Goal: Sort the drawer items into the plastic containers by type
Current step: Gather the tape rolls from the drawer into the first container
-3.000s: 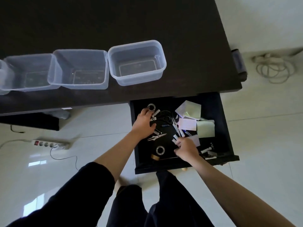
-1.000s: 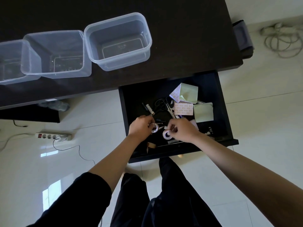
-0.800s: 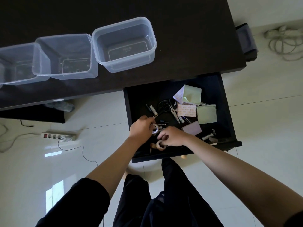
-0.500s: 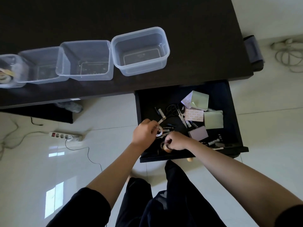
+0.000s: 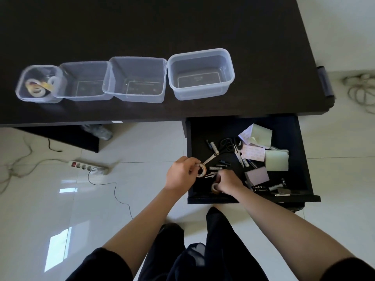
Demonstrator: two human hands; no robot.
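Observation:
The open black drawer [image 5: 292, 126] holds scissors [image 5: 228, 144], batteries [image 5: 223, 165], pens and sticky-note pads [image 5: 277, 160]. My left hand [image 5: 180, 173] pinches a roll of tape [image 5: 201, 170] at the drawer's left edge. My right hand [image 5: 228, 182] grips a brown tape roll [image 5: 215, 188] near the drawer's front. Several clear plastic containers stand in a row on the dark desk [image 5: 142, 27]: the leftmost small one [image 5: 39, 84] holds tape rolls, the other three [image 5: 84, 81] [image 5: 135, 79] [image 5: 200, 73] look empty.
A power strip [image 5: 87, 165] with cables lies on the white tiled floor left of the drawer. A coiled cord [image 5: 359, 88] lies on the floor at far right. My dark-trousered legs [image 5: 194, 250] are below the drawer front.
My left hand took a tape roll from the drawer's back and drew it to the left edge. My right hand picked up the brown roll at the front. The view shifted, showing the leftmost container.

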